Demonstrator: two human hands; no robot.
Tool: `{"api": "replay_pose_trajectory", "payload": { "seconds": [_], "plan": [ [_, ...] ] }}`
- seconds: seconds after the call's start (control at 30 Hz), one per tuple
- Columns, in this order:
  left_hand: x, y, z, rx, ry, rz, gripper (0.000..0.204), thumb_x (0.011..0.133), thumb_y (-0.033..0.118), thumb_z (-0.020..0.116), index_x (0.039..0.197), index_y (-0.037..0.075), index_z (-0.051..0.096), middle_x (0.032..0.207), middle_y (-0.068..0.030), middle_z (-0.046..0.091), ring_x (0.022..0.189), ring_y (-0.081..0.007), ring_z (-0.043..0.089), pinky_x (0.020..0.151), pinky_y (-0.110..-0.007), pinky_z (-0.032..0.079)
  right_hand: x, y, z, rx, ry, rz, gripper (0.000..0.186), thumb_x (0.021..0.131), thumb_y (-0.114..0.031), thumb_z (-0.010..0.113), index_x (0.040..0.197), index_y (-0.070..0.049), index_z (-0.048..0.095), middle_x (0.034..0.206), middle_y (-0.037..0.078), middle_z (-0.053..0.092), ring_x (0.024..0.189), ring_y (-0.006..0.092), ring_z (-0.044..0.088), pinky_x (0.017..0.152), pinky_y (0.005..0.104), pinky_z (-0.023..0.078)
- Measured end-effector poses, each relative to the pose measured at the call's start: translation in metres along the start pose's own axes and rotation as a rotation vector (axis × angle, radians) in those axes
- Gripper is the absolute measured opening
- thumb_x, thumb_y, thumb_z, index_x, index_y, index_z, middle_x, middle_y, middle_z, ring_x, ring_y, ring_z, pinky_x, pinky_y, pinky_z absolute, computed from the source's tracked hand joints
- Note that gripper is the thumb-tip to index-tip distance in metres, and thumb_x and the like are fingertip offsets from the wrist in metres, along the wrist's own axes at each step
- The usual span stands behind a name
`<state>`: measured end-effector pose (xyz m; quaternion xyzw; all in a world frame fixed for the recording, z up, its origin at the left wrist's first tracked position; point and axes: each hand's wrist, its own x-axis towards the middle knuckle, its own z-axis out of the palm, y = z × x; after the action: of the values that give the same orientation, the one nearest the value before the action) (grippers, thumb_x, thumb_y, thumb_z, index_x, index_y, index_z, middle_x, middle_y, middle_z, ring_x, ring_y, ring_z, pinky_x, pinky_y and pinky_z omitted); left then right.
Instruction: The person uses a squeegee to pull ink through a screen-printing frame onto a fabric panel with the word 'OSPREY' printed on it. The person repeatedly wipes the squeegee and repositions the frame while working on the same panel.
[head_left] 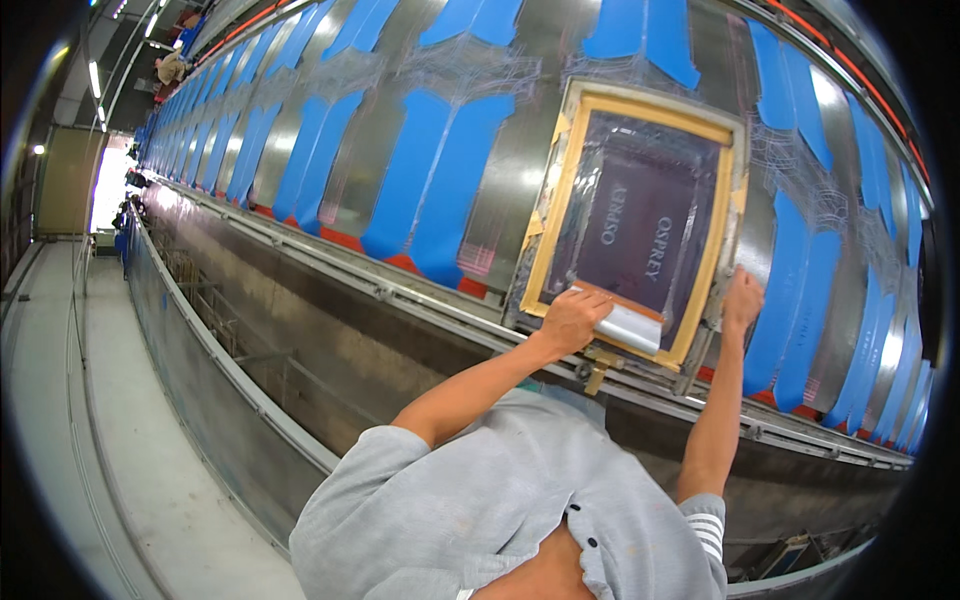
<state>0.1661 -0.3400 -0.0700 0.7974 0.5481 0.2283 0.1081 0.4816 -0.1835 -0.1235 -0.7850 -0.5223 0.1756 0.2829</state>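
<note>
A printing screen (640,160) lies on the long table, its dark mesh bordered by yellow tape and a metal frame (738,195). Pale lettering shows on the mesh. My left hand (577,318) is closed round the left end of a squeegee (630,326) with a silvery body and an orange-brown edge. The squeegee rests across the near end of the mesh, inside the border. Curled at the frame's near right side is my right hand (742,298), its fingers closed on the edge; the exact grip is partly hidden.
Blue cut fabric pieces (430,165) lie in rows along the metal table (345,190) on both sides of the screen. A rail (440,305) runs along the table's near edge. A pale walkway (125,400) stretches at left. Another person (170,68) stands far off across the table.
</note>
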Motion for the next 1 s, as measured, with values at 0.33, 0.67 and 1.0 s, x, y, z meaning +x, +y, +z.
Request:
{"api": "replay_pose_trajectory", "payload": {
  "seconds": [0.33, 0.67, 1.0],
  "plan": [
    [-0.046, -0.138, -0.101, -0.004, 0.004, -0.051, 0.043, 0.069, -0.003, 0.067, 0.11, 0.008, 0.073, 0.113, -0.0096, 0.074, 0.109, -0.0296, 0.07, 0.09, -0.044, 0.054, -0.073, -0.157, 0.069, 0.32, 0.037, -0.018, 0.04, 0.098, -0.029, 0.065, 0.077, 0.005, 0.065, 0.062, 0.009, 0.057, 0.063, 0.019, 0.049, 0.062, 0.0412, 0.041],
    [-0.094, -0.252, -0.194, -0.005, 0.022, -0.042, 0.028, 0.074, -0.002, 0.063, 0.1, 0.005, 0.071, 0.1, -0.0096, 0.075, 0.096, -0.0268, 0.072, 0.081, -0.04, 0.055, -0.146, -0.254, 0.168, 0.312, 0.024, 0.027, 0.041, 0.095, -0.027, 0.064, 0.072, 0.006, 0.059, 0.058, 0.016, 0.048, 0.054, 0.0192, 0.048, 0.058, 0.042, 0.04],
    [-0.127, -0.26, -0.183, -0.017, -0.069, -0.089, 0.04, 0.07, -0.002, 0.067, 0.109, 0.006, 0.07, 0.111, -0.0083, 0.074, 0.108, -0.0277, 0.071, 0.086, -0.042, 0.053, -0.135, -0.257, 0.18, -0.066, 0.035, 0.066, 0.042, 0.093, -0.037, 0.054, 0.083, 0.001, 0.07, 0.087, 0.025, 0.069, 0.082, 0.0467, 0.067, 0.077, 0.055, 0.049]
  ]
}}
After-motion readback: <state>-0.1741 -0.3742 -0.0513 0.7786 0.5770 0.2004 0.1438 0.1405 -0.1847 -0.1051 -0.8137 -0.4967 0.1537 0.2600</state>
